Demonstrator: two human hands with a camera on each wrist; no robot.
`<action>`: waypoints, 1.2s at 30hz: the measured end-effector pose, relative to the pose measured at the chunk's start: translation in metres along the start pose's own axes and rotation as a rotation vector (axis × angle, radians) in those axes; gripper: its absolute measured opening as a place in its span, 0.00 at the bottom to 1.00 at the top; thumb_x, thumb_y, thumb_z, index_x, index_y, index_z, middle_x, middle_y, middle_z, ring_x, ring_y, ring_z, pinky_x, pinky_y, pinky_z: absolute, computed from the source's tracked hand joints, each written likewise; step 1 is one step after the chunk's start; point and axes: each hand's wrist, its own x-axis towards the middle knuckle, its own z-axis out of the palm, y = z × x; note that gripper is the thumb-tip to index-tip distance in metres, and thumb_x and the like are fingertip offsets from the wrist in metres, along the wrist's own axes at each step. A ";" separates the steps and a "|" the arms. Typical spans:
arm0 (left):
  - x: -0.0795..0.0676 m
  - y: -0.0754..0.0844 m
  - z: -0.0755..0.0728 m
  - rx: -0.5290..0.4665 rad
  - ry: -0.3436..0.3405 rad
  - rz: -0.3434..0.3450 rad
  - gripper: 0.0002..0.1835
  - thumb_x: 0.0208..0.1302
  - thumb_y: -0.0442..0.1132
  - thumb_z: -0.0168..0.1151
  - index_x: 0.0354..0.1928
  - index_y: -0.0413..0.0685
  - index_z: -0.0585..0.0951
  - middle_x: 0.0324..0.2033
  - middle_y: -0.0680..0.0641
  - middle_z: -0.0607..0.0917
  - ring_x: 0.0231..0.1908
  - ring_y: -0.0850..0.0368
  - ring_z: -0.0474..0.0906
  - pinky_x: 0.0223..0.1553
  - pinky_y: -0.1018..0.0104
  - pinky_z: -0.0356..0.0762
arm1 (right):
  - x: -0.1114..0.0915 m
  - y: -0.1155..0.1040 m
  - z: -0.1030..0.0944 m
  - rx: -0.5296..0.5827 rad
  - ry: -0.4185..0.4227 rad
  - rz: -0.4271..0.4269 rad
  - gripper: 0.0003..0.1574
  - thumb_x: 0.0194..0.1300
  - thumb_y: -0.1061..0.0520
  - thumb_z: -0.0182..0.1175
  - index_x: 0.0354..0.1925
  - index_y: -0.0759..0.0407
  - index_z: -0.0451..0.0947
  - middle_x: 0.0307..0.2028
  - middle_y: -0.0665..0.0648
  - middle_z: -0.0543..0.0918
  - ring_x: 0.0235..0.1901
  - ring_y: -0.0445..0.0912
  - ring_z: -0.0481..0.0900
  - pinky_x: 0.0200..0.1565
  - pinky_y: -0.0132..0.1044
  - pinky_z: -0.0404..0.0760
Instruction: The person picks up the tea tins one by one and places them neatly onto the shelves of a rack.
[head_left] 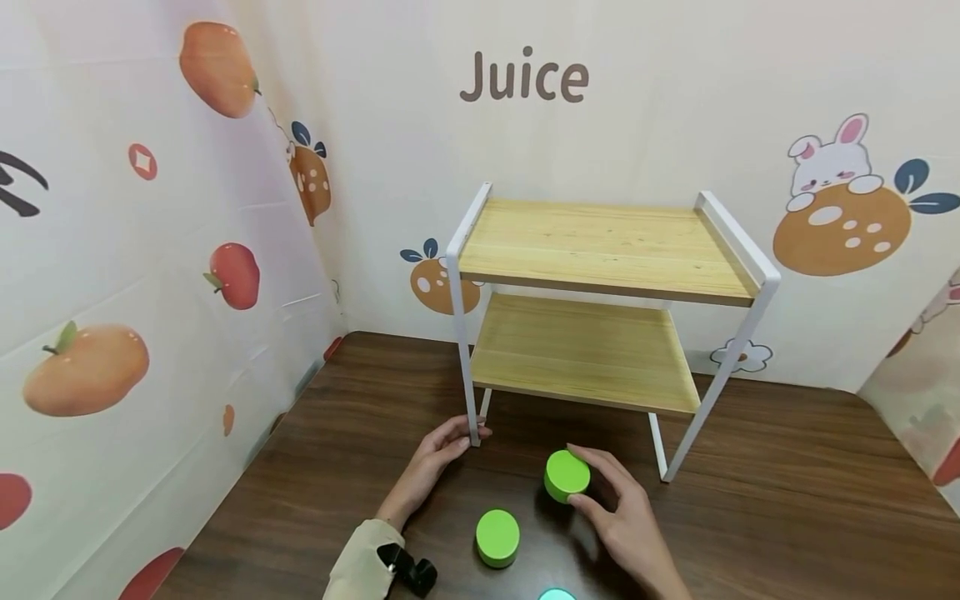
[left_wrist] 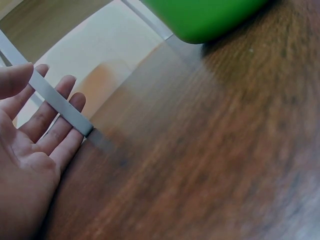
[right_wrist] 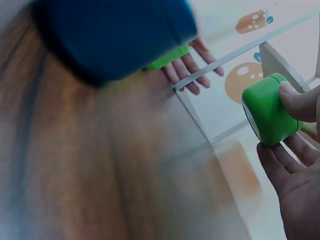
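My right hand (head_left: 626, 517) pinches a small round green jar (head_left: 567, 475) between thumb and fingers. In the right wrist view this jar (right_wrist: 270, 107) is tilted above the table, its pale base showing. My left hand (head_left: 435, 458) is at the front left leg (left_wrist: 60, 102) of a two-tier shelf (head_left: 585, 350). Its thumb lies on one side of that leg and its fingers pass behind, near the foot. Between the hands and closer to me, a second green jar (head_left: 497, 537) stands on the table.
A turquoise lid (head_left: 557, 594) shows at the bottom edge of the head view; a blue jar (right_wrist: 120, 40) looms close in the right wrist view. The shelf has white metal legs and two wooden boards on a brown table (head_left: 787, 483). A printed cloth (head_left: 375, 125) hangs behind.
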 end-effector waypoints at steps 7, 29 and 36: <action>-0.001 0.002 0.002 -0.013 0.008 -0.005 0.22 0.74 0.35 0.45 0.66 0.31 0.66 0.58 0.31 0.77 0.63 0.36 0.67 0.60 0.69 0.65 | 0.012 -0.015 -0.001 0.016 0.015 -0.067 0.36 0.59 0.62 0.67 0.65 0.50 0.70 0.58 0.53 0.76 0.59 0.40 0.73 0.57 0.26 0.71; -0.001 0.004 0.003 -0.005 0.010 -0.006 0.23 0.74 0.36 0.46 0.66 0.32 0.66 0.58 0.33 0.77 0.63 0.38 0.69 0.61 0.65 0.64 | 0.050 -0.065 -0.007 0.046 0.058 -0.080 0.36 0.59 0.61 0.68 0.65 0.52 0.71 0.57 0.51 0.75 0.59 0.40 0.74 0.59 0.25 0.69; 0.000 0.001 0.002 0.002 0.010 0.000 0.22 0.74 0.34 0.45 0.66 0.32 0.66 0.57 0.33 0.77 0.63 0.37 0.68 0.60 0.68 0.65 | 0.056 -0.078 -0.005 0.051 0.063 -0.095 0.35 0.59 0.61 0.68 0.64 0.54 0.72 0.57 0.50 0.75 0.59 0.40 0.74 0.59 0.27 0.69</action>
